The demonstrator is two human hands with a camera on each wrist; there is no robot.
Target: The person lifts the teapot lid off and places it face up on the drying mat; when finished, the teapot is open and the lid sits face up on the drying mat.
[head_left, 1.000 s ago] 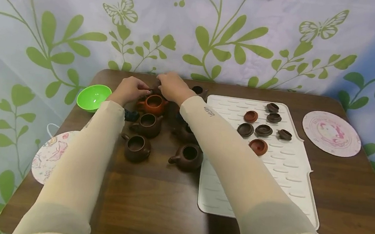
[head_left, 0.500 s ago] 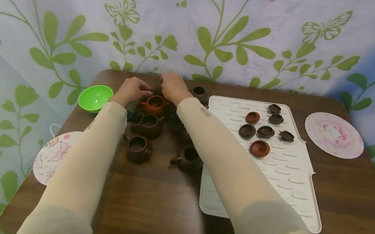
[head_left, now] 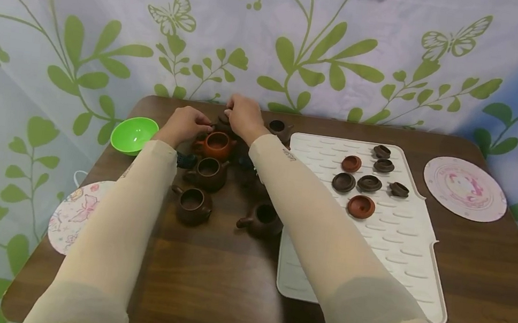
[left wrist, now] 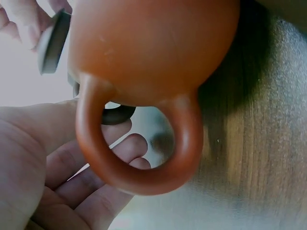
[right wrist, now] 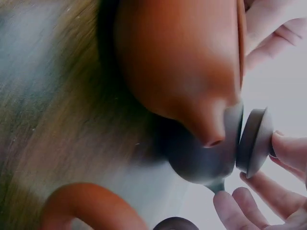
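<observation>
At the back of the table, my left hand [head_left: 184, 125] holds a small dark teapot [right wrist: 204, 160] by its handle, which shows through the orange teapot's handle loop in the left wrist view. My right hand [head_left: 245, 116] pinches a dark teapot lid [right wrist: 254, 141] by its knob. The lid is tilted, just off the dark teapot's mouth, with a narrow gap between them in the right wrist view. Directly in front stands an orange-brown teapot [head_left: 215, 152] without a lid. In the head view, the right hand and forearm hide much of the dark teapot.
Several lidless dark teapots [head_left: 193, 214] stand nearer on the wooden table [head_left: 205, 284]. A white ridged tray [head_left: 402, 260] on the right bears several lids [head_left: 361, 207]. A green bowl [head_left: 133, 135] is at left; round patterned mats [head_left: 466, 188] lie at both sides.
My right hand has risen slightly with the lid, which now shows beneath its fingers. My left hand stays at the dark teapot's handle. The head view has shifted slightly.
</observation>
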